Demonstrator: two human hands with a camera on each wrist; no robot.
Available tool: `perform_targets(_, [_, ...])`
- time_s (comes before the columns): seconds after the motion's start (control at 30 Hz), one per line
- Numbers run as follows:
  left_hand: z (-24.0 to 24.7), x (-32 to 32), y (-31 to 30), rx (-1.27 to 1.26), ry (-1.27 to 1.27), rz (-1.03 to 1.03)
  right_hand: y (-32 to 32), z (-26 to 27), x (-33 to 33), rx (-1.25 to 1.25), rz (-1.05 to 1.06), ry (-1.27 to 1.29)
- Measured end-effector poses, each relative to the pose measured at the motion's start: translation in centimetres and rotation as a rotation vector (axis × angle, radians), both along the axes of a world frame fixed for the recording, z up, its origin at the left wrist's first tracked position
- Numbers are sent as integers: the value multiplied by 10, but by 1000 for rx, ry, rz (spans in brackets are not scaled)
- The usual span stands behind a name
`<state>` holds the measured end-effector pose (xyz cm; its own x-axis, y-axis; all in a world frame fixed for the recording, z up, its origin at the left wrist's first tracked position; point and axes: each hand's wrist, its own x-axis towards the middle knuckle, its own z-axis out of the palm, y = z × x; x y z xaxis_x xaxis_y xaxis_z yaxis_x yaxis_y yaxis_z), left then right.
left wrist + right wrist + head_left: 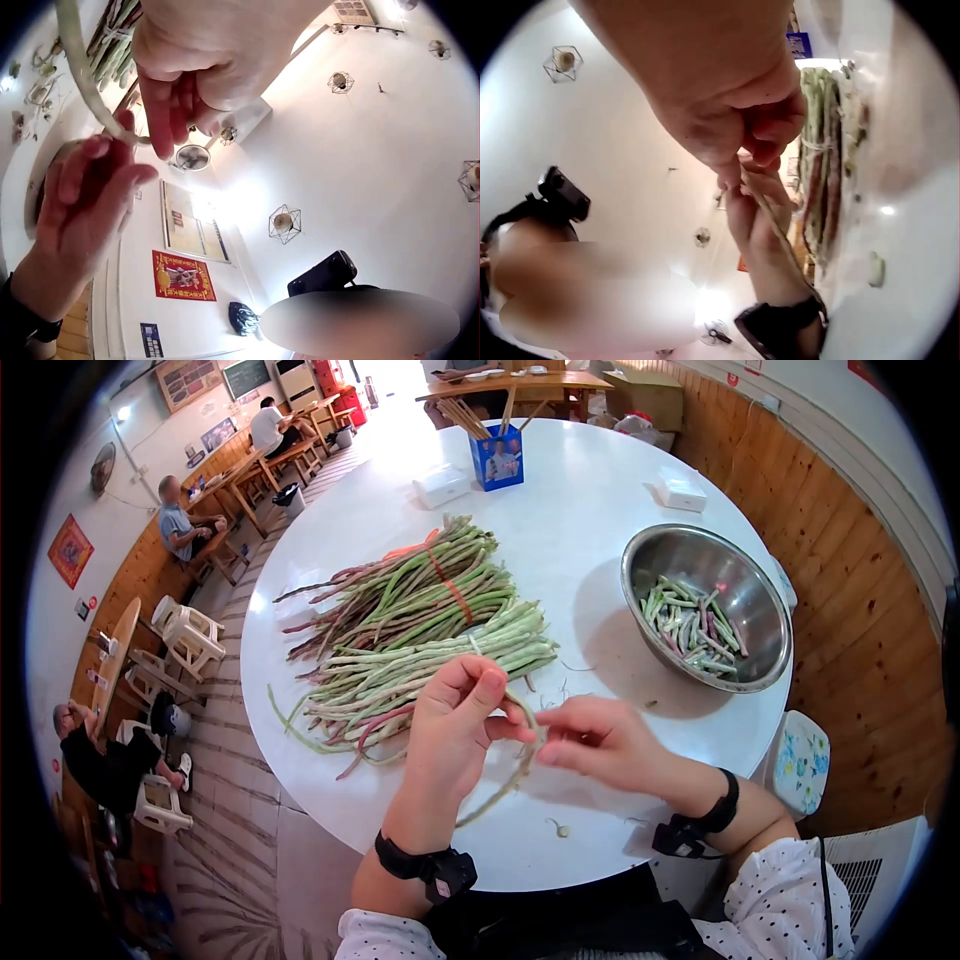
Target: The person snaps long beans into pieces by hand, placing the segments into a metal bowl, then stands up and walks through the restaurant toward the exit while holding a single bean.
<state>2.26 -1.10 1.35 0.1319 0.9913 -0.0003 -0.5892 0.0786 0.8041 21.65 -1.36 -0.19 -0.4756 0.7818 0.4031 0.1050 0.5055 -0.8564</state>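
Note:
A single pale green long bean [505, 785] runs between both hands, bent near its upper end, its lower part hanging toward the table's near edge. My left hand [450, 720] holds it between thumb and fingers. From the other side my right hand [610, 745] pinches the bean close to its end, thumb and fingertips meeting the left hand's fingers in the right wrist view. Just beyond the left hand lies a tied bundle of pale long beans [430, 670]; behind it is a darker bundle [400, 600] with a red band.
On the round white table [350, 510], a steel bowl [770, 630] at the right contains short bean pieces [690, 625]. A blue chopstick holder [498, 460] stands at the back between white tissue packs [440, 485]. Bean scraps [560, 828] lie near the hands. Seated people are at the left.

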Motion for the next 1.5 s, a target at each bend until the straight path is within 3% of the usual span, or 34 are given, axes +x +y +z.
perform_targets(0.1, [-3, 2, -2, 30, 54, -13, -6, -3, -1, -74, 61, -112])
perform_targets(0.23, [-7, -7, 4, 60, 185, -9, 0, 3, 2, -168, 125, 9])
perform_targets(0.3, [-12, -3, 5, -3, 109, -78, -2, 8, 2, -176, 177, 24])
perform_targets(0.47, [-8, 2, 3, -86, -6, -132, -5, 6, 4, -96, 58, 56])
perform_targets(0.6, [-13, -5, 10, -203, -126, 7, -9, 15, 6, 31, -70, 133])
perform_targets(0.7, [-7, -11, 14, -229, -120, 147, -3, 20, 16, -513, -14, 298])
perform_targets(0.83, [-8, -7, 5, -154, 102, -307, 11, 14, 20, -769, 9, 526])
perform_targets(0.93, [-5, 12, -4, 36, 555, -457, 13, 11, 23, -750, -17, 555])
perform_targets(1.13, [-18, 18, -6, 400, 665, -272, 16, 10, 22, -750, -16, 522])
perform_targets(1.27, [3, 15, -14, 630, 740, -196, 23, 7, 25, -960, -76, 597])
perform_targets(1.3, [0, 11, -13, 674, 704, -166, 29, 5, 27, -966, -153, 619])
perform_targets(1.33, [-1, 7, -11, 502, 573, -133, 33, 5, 29, -973, -231, 641])
perform_targets(1.4, [-2, 0, -8, 157, 307, -45, 32, 9, 30, -962, -83, 530])
perform_targets(1.5, [-8, -7, 1, 18, 88, -44, 21, 10, 25, -965, 115, 206])
